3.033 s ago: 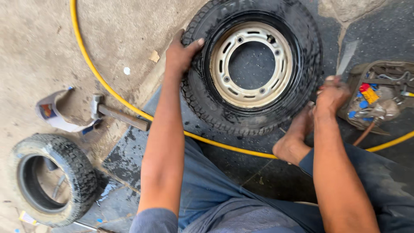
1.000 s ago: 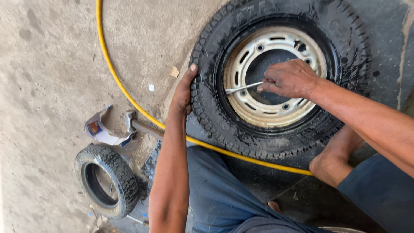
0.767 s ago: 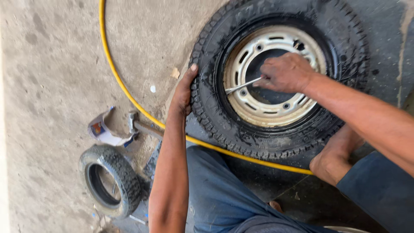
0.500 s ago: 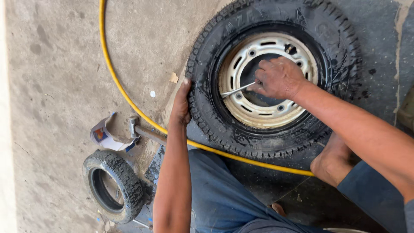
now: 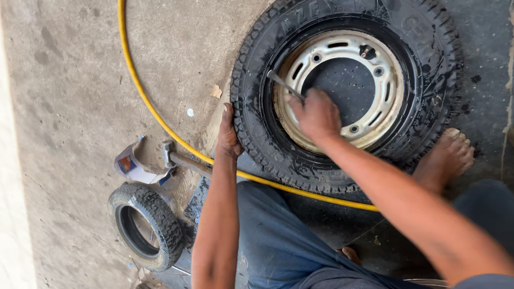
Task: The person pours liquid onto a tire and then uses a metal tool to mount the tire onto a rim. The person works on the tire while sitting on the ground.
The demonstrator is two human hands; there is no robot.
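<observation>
A large black tyre (image 5: 428, 64) on a pale metal rim (image 5: 388, 59) lies flat on the floor in front of me. My left hand (image 5: 229, 134) presses flat against the tyre's left outer tread. Over the rim's lower left part, my right hand (image 5: 317, 113) grips a thin metal tool (image 5: 282, 84). The tool's tip points up and left into the gap between rim and tyre bead. My bare foot (image 5: 444, 158) rests against the tyre's lower right side.
A yellow hose (image 5: 155, 115) curves from the top left, under the tyre and past my knee. A hammer (image 5: 179, 158) and a small pouch (image 5: 131, 167) lie left of my arm. A small black tyre (image 5: 147, 225) lies at the lower left on the concrete.
My right hand came from the right side onto the rim with the tool, then slid down and left, swinging the tool's tip from left to up-left. My left hand stayed on the tread.
</observation>
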